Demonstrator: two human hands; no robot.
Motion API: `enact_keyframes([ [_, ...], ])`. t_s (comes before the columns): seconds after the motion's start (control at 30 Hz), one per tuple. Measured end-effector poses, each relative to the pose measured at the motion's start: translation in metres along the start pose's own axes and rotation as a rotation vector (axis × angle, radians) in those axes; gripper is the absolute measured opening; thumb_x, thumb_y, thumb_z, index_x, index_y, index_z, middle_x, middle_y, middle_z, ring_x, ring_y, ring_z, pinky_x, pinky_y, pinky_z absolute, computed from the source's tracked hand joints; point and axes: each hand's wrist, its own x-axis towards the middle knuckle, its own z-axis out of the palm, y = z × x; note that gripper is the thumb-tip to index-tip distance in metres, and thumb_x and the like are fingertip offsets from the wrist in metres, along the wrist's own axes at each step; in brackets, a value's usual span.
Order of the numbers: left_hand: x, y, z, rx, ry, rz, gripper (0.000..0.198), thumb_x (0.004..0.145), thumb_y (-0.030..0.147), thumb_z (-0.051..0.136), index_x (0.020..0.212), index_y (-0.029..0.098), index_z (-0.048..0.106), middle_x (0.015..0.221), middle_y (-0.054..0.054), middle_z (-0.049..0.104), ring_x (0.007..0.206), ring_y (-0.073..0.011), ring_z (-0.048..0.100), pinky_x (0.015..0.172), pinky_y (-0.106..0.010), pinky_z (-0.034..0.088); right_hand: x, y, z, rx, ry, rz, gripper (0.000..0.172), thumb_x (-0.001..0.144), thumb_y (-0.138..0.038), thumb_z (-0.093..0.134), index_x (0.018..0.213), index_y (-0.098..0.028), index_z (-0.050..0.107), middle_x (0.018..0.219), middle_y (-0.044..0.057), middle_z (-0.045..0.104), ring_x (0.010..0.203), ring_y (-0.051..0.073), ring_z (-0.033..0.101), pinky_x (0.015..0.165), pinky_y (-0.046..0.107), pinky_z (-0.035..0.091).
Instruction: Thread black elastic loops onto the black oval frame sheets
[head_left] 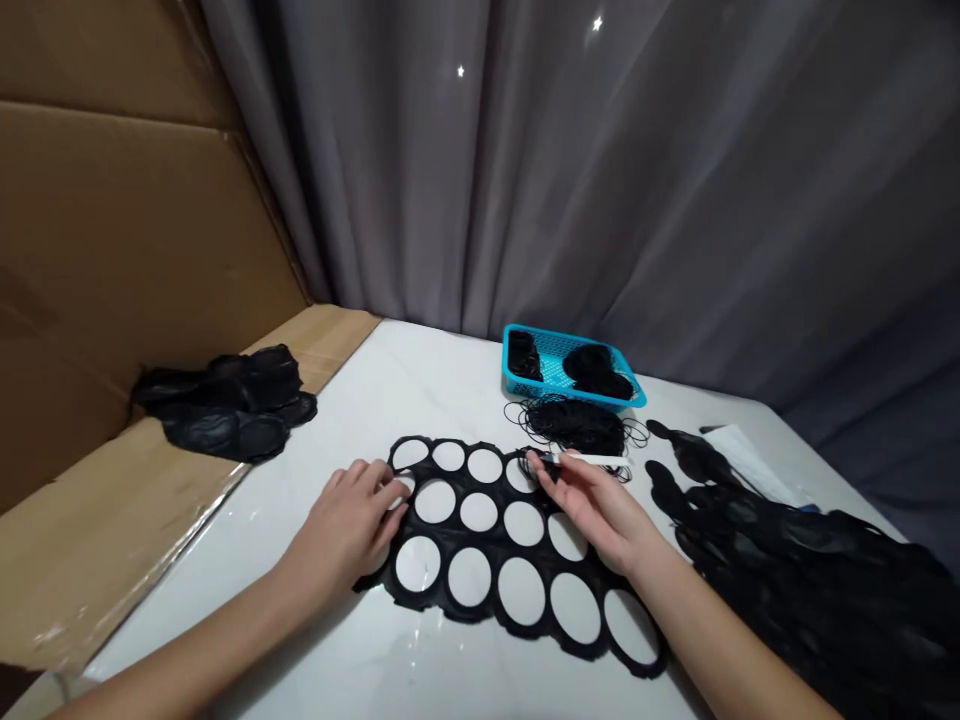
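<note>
A thin black sheet with rows of round holes (457,540) lies flat on the white table, the tabletop showing through the holes. My left hand (349,520) is at the sheet's left edge, closed with fingers and thumb gripping it. My right hand (592,500) is over the sheet's upper right part. Its thumb and fingers pinch a slim white-handled tool (600,460) with a dark end, lying nearly level; its exact kind is unclear. Thin black rings show by those fingertips. Just behind lies a pile of thin black rings (574,424).
A blue plastic basket (551,398) holding black rings stands at the back. More black sheets are heaped at right (810,590), beside a white paper (750,465). At left, crumpled black pieces (232,400) lie on cardboard (187,490). A grey curtain (420,180) hangs behind.
</note>
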Motion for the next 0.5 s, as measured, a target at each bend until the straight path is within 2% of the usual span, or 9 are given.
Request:
enact_keyframes([
  [0.07,0.013,-0.007,0.0,-0.001,0.001,-0.07,0.028,0.103,0.029,0.037,0.11,0.022,0.062,0.102,-0.008,0.059,0.091,-0.0247,0.055,0.074,-0.036,0.046,-0.005,0.008,0.005,-0.044,-0.074,0.038,0.027,0.069,-0.019,0.085,0.075,-0.021,0.059,0.095,0.006,0.07,0.102,0.024,0.071,0.087,0.034,0.062],
  [0.13,0.029,-0.018,0.003,0.01,-0.015,-0.132,0.028,0.101,0.027,0.038,0.121,0.02,0.057,0.105,-0.009,0.056,0.094,-0.0258,0.055,0.073,-0.035,0.048,-0.011,0.017,0.013,-0.153,-0.149,0.063,0.027,0.074,-0.024,0.084,0.076,-0.02,0.057,0.095,0.006,0.07,0.09,0.019,0.07,0.083,0.031,0.06],
  [0.2,0.043,-0.029,0.009,0.026,-0.032,-0.156,0.022,0.098,0.027,0.046,0.113,0.017,0.058,0.101,-0.01,0.056,0.092,-0.0266,0.055,0.072,-0.036,0.047,-0.017,0.027,0.019,-0.32,-0.208,0.044,0.029,0.078,-0.031,0.08,0.076,-0.021,0.054,0.087,0.004,0.069,0.08,0.015,0.065,0.077,0.028,0.055],
  [0.3,0.059,-0.042,0.019,0.018,-0.07,-0.134,0.008,0.093,0.021,0.051,0.094,0.017,0.058,0.093,-0.008,0.057,0.085,-0.0247,0.055,0.072,-0.035,0.047,-0.024,0.038,0.026,-0.638,-0.263,-0.07,0.03,0.085,-0.035,0.073,0.072,-0.022,0.049,0.073,-0.001,0.06,0.077,0.016,0.059,0.07,0.026,0.046],
  [0.4,0.069,-0.048,0.025,-0.003,-0.095,-0.079,0.015,0.089,0.008,0.046,0.085,0.018,0.056,0.085,-0.007,0.059,0.081,-0.0229,0.055,0.072,-0.034,0.046,-0.028,0.044,0.03,-0.88,-0.298,-0.195,0.027,0.089,-0.035,0.064,0.071,-0.022,0.047,0.069,-0.003,0.052,0.071,0.016,0.051,0.064,0.026,0.038],
  [0.5,0.077,-0.049,0.021,0.008,-0.054,-0.067,0.021,0.085,0.001,0.041,0.084,0.018,0.054,0.083,-0.008,0.057,0.08,-0.0242,0.054,0.074,-0.036,0.046,-0.025,0.047,0.031,-1.002,-0.29,-0.302,0.027,0.09,-0.034,0.059,0.069,-0.022,0.046,0.067,-0.005,0.044,0.064,0.015,0.043,0.06,0.027,0.033],
])
